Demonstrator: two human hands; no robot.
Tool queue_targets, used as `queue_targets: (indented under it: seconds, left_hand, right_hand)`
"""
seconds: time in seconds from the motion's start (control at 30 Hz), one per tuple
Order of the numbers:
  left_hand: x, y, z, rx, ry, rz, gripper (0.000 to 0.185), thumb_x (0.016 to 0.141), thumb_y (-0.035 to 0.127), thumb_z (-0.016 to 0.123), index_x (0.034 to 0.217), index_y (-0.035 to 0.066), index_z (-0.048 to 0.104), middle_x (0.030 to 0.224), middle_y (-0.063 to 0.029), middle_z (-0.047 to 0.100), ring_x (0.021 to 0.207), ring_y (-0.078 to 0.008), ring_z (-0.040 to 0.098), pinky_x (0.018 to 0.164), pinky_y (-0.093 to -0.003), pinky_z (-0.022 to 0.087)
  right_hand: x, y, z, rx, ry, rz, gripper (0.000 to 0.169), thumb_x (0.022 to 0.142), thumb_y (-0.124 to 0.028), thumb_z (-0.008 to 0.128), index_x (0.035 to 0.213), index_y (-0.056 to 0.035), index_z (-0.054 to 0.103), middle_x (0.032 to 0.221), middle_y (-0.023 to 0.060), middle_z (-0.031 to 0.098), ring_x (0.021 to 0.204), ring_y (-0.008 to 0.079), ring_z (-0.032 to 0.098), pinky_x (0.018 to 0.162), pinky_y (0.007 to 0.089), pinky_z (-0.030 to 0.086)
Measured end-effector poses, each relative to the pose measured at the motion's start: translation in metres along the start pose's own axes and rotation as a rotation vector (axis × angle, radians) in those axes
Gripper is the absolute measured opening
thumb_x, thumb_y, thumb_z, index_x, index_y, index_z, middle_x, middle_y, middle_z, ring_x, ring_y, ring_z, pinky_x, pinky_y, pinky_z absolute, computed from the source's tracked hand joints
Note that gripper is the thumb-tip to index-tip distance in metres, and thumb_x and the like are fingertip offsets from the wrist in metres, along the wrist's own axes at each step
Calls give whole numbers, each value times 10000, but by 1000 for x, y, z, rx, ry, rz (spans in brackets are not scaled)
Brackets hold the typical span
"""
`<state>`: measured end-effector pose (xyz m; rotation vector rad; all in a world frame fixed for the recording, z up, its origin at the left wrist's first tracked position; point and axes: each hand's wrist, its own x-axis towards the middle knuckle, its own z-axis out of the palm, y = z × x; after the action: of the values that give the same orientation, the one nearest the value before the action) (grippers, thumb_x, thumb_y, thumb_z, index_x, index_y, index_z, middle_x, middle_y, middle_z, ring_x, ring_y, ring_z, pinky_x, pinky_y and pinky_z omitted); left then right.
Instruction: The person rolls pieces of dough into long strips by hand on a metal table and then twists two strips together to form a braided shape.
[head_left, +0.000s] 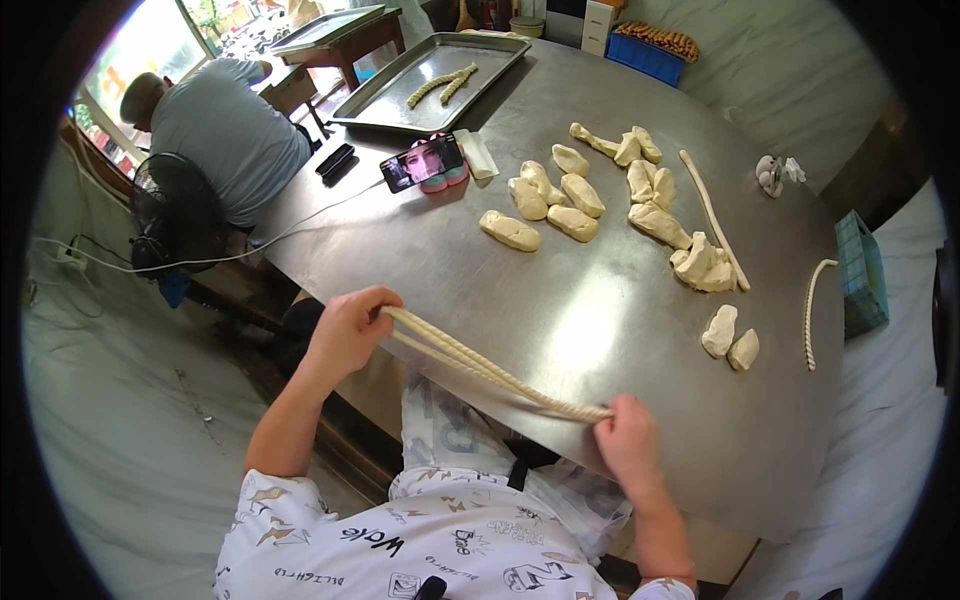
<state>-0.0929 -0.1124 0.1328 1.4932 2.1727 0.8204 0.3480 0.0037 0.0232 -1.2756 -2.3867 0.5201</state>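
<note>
A long rope of twisted dough (480, 365) is stretched between my two hands over the near edge of a steel table (450, 270). My left hand (352, 330) pinches its left end, where the strands loop together. At the other end, my right hand (630, 435) grips the gathered strands. Between the hands the strands run side by side and sag a little. Several pale dough pieces (574, 223) lie beyond, with more dough lumps (660, 225) heaped to their right. Beside that heap rests a thin plain dough strip (712, 217).
A baking tray (360, 112) holds two twisted dough sticks (442, 84). A phone (421, 163) leans on a stand, its white cable (300, 221) crossing the table's left side. One twisted strip (812, 315) lies near a blue crate (862, 277). A seated person (225, 135) is beside a fan (176, 210).
</note>
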Motion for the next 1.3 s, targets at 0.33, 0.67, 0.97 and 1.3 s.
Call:
queue_targets:
  seconds: [0.33,0.67,0.97,1.3]
  left_hand:
    - [102,41,154,-220,-386,-10,234,976,253,829,1070,39,843,739,-55,751,615,-116,670,613,-325,547]
    - [108,-33,127,-440,-478,8,229,1026,40,756,1240,-28,801,1081,-57,802,916,-130,747,862,-289,607]
    - [112,-43,115,-233,-266,55,249,956,85,815,1200,38,838,1076,-82,785,933,-186,748,884,-335,593]
    - [122,-54,104,-230,-274,156,236,925,84,840,1156,38,839,1053,-72,802,916,-157,734,862,-316,597]
  right_hand:
    - [29,148,-140,-355,278,346,316,1004,-131,592,1243,-31,772,1165,227,750,1100,431,690,965,533,545]
    - [-62,-53,8,-308,55,28,633,1032,-305,681,1507,85,528,1659,328,450,1596,501,367,1305,640,284]
    - [19,25,-29,-333,46,253,423,1042,-275,699,1312,50,689,1448,293,646,1435,480,563,1171,557,469]
    - [-4,-21,36,-248,-4,-333,442,1017,-330,733,1310,-1,691,1409,265,665,1397,444,598,1179,559,471]
